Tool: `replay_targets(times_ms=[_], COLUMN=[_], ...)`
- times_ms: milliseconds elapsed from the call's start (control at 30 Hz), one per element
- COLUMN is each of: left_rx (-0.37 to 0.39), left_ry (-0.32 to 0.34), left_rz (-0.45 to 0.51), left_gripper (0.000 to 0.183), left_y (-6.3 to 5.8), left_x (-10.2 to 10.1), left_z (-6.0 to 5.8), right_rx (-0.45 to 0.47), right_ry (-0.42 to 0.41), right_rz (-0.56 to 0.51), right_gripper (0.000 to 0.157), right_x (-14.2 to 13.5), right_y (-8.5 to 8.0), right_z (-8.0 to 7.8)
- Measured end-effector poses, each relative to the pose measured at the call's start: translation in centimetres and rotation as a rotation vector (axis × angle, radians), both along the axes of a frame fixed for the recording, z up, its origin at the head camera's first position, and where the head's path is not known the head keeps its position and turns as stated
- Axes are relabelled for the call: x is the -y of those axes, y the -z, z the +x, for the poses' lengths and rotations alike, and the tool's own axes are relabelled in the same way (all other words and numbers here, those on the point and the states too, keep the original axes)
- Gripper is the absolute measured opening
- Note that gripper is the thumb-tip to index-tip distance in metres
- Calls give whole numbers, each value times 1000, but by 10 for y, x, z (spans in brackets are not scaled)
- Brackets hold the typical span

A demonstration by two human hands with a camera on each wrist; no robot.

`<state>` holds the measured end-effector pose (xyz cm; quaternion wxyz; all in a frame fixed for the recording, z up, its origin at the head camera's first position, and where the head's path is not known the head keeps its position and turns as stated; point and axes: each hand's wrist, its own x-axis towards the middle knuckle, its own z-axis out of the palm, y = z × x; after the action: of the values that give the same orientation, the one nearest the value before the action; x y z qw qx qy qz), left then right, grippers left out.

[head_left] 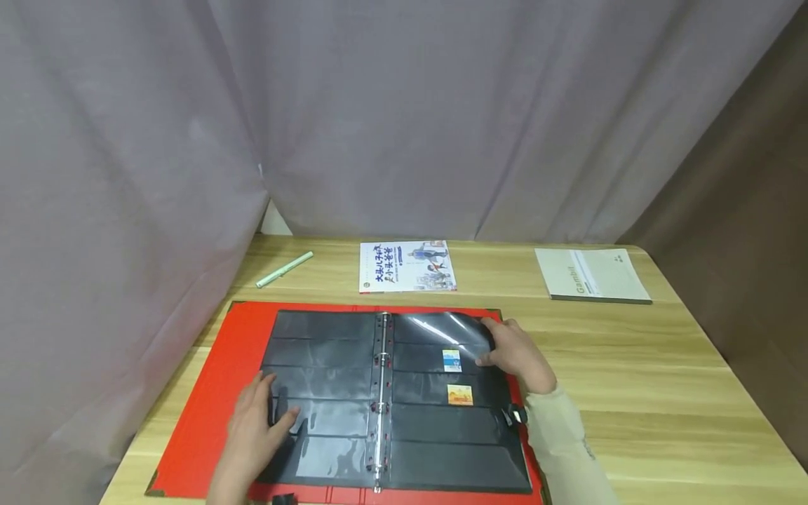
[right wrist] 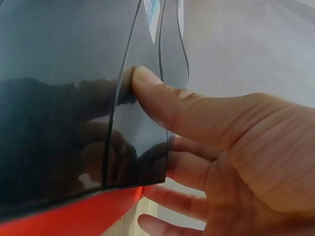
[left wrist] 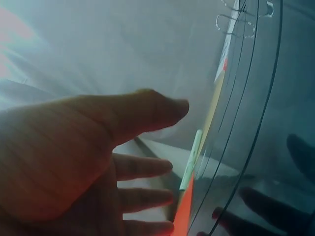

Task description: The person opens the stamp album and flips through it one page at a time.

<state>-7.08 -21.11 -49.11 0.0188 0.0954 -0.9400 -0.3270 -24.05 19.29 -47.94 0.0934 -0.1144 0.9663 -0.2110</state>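
Note:
A red ring binder (head_left: 198, 393) lies spread on the table with black pocket pages on both sides of its metal rings. Two small stamps, one blue (head_left: 452, 360) and one orange (head_left: 460, 395), sit in pockets of the right page (head_left: 451, 459). My right hand (head_left: 519, 354) pinches that page's outer edge near the upper corner, thumb on top and fingers behind, and the page bends there. At the outer edge of the left page (head_left: 322, 382), my left hand (head_left: 255, 428) has its fingers extended and thumb apart, holding nothing; whether it touches the page I cannot tell.
Behind the binder lie a light green pen (head_left: 284, 269), a white illustrated booklet (head_left: 407, 266) and, farther right, a pale notebook marked Gambit (head_left: 592, 274). Grey curtains (head_left: 391, 119) hang along the back and left of the wooden table (head_left: 656, 400).

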Motion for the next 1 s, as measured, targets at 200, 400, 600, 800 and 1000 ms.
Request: replay_targets(times_ms=[200, 400, 600, 800, 1000], left_rx=[52, 102, 143, 158, 172], left_ry=[70, 95, 106, 99, 99], left_rz=[33, 13, -47, -60, -60], left_gripper=[87, 93, 96, 93, 92], left_y=[1, 4, 7, 8, 9], left_x=[-8, -15, -19, -20, -20], left_z=[-3, -6, -11, -12, -12], right_rx=[-23, -122, -172, -107, -64], right_ry=[10, 5, 0, 14, -3], right_rz=[20, 20, 52, -68, -174], right_gripper=[77, 64, 61, 81, 94], right_x=[4, 8, 14, 8, -4], right_y=[-4, -5, -7, -4, -3], right_z=[4, 6, 6, 2, 0])
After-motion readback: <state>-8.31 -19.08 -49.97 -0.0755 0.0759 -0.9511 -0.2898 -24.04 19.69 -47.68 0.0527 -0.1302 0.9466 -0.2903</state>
